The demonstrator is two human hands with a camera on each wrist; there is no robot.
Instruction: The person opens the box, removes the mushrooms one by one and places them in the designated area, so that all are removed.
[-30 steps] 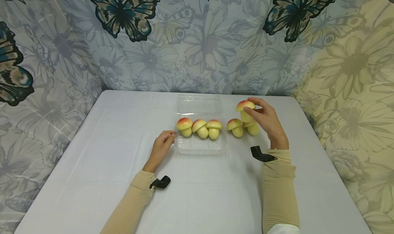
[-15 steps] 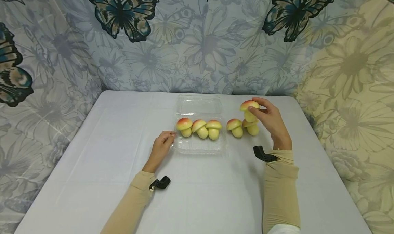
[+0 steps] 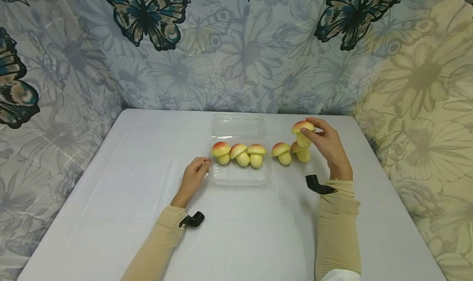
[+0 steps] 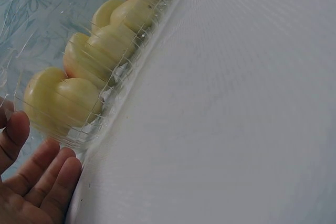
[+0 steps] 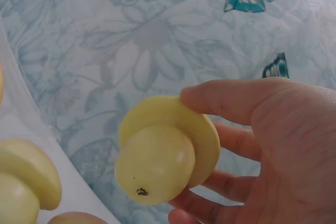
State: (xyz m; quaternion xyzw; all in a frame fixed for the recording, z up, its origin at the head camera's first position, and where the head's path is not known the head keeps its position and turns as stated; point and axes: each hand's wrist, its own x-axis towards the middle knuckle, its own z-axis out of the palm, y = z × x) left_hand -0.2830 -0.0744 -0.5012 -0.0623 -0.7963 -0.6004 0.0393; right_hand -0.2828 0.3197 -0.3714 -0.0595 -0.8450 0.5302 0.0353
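Note:
My right hand point(image 3: 328, 143) holds a toy mushroom point(image 3: 304, 133) by its red-and-yellow cap, thumb on one side and fingers on the other. In the right wrist view its pale yellow stem point(image 5: 157, 163) points toward the camera. Just below it, two more mushrooms point(image 3: 282, 153) lie on the table, the right one partly covered by the held one. My left hand point(image 3: 194, 176) pinches the left edge of a clear plastic clamshell box point(image 3: 240, 178), thumb and forefinger at its wall in the left wrist view. Three mushrooms point(image 3: 239, 153) lie side by side in the box.
The box's lid point(image 3: 239, 125) is folded back toward the rear of the table. A white cloth covers the table point(image 3: 111, 182). Behind it rises a wall point(image 3: 251, 67) of floral and butterfly fabric. Each wrist carries a black camera mount point(image 3: 193, 219).
My right hand has moved a little to the right with the mushroom in its fingers. The left hand and the box have stayed in place.

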